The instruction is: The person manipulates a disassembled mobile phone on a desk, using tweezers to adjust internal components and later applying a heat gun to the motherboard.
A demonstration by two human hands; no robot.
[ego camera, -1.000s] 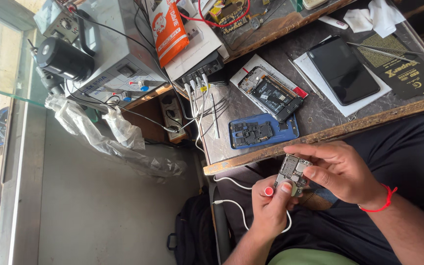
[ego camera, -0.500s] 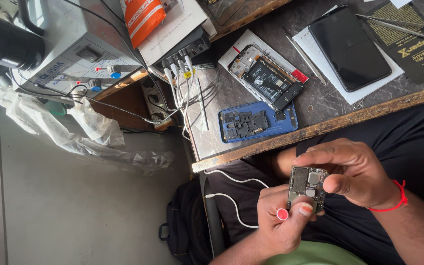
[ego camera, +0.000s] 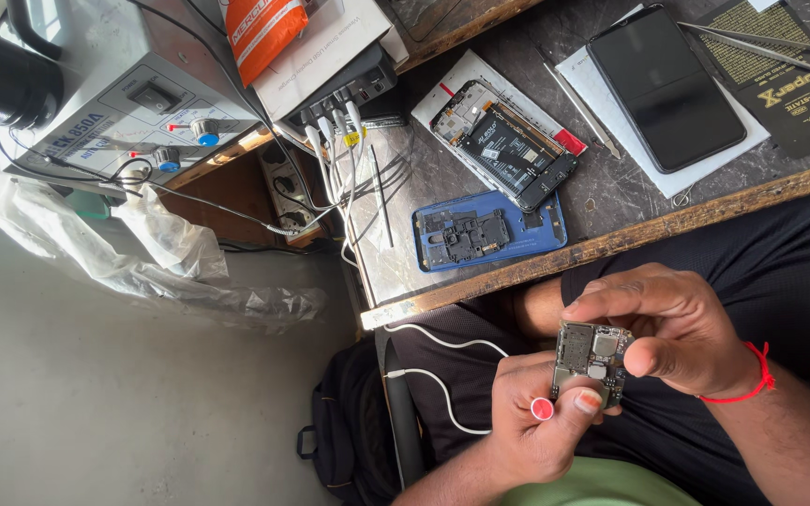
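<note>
Circuit board [ego camera: 591, 362] upright, long axis vertical; pinched between left hand [ego camera: 536, 422], right hand [ego camera: 677, 328].

Lying at the top edge, leaning on the grey machine: an orange pouch [ego camera: 260, 33] with white print, overlapping a flat white box [ego camera: 330, 47]. Showing on the machine's slanted front: a pale label panel [ego camera: 110, 126] around red and blue knobs. Resting at the upper right of the desk, on white paper: a dark, blank phone screen [ego camera: 665, 86]. Sitting beside it, at the right edge: a black card [ego camera: 789, 80] with gold print.
</note>
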